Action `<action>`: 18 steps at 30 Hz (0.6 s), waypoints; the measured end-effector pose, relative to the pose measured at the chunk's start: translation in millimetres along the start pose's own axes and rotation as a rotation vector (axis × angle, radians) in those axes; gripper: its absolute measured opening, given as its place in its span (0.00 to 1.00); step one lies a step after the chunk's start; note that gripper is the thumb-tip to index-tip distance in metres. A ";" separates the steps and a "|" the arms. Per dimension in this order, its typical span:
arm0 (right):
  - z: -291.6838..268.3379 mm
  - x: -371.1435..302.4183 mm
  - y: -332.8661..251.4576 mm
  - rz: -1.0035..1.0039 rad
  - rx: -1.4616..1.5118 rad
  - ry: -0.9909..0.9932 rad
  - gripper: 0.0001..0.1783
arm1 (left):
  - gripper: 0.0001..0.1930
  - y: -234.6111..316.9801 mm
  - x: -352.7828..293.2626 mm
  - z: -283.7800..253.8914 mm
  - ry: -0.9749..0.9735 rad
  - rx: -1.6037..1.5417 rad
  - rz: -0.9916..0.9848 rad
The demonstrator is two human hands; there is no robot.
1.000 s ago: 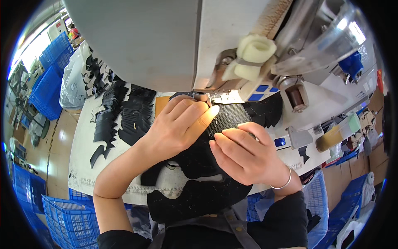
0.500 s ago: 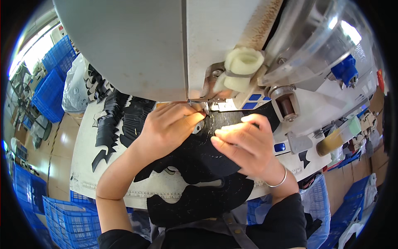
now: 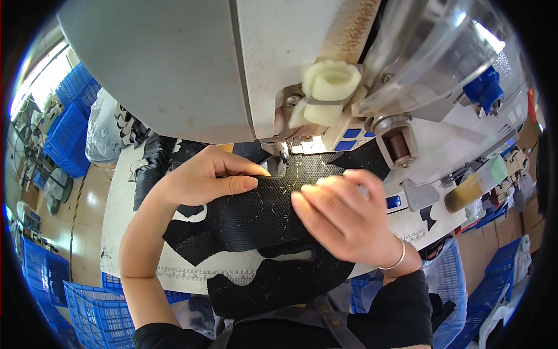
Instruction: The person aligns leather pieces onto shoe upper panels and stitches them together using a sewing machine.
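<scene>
A black mesh fabric piece lies under the needle area of a grey sewing machine, with loose light thread bits over it. My left hand pinches its upper left edge between thumb and fingers, just left of the lit needle area. Over the piece's right side is my right hand, its fingers curled in and slightly blurred; whatever it may hold is hidden. Another black cut piece lies nearer me, over the table's front edge.
Stacked black pieces lie at the table's left. A brown thread spool and a clear curved guard are at the machine's right. Blue crates stand on the floor, and a ruler strip runs along the table's front.
The fabric has been turned and spread, showing its mesh face. My left hand has moved left and down, away from the needle, with the edge pinched. My right hand stays about where it was.
</scene>
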State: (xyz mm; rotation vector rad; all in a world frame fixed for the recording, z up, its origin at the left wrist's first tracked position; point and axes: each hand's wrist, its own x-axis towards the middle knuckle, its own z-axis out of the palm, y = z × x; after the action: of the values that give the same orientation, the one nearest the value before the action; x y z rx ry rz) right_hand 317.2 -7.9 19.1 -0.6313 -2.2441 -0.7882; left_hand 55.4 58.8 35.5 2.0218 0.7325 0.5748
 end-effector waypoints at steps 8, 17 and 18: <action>21.4 -3.4 3.1 0.051 -0.012 0.128 0.08 | 0.16 -16.7 -14.0 11.3 0.268 0.109 -0.008; 28.9 -3.3 15.4 -0.002 0.032 0.161 0.11 | 0.46 -71.1 -131.7 19.5 0.102 1.108 -0.594; 25.2 -2.0 14.2 0.014 0.051 0.128 0.11 | 0.44 -98.3 -146.4 19.8 0.146 1.191 -0.407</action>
State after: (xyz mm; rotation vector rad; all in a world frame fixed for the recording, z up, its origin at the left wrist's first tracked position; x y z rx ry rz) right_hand 316.5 18.8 7.8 -0.5559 -2.1346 -0.7407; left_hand -64.3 -10.4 -75.8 2.7383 1.8197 -0.0202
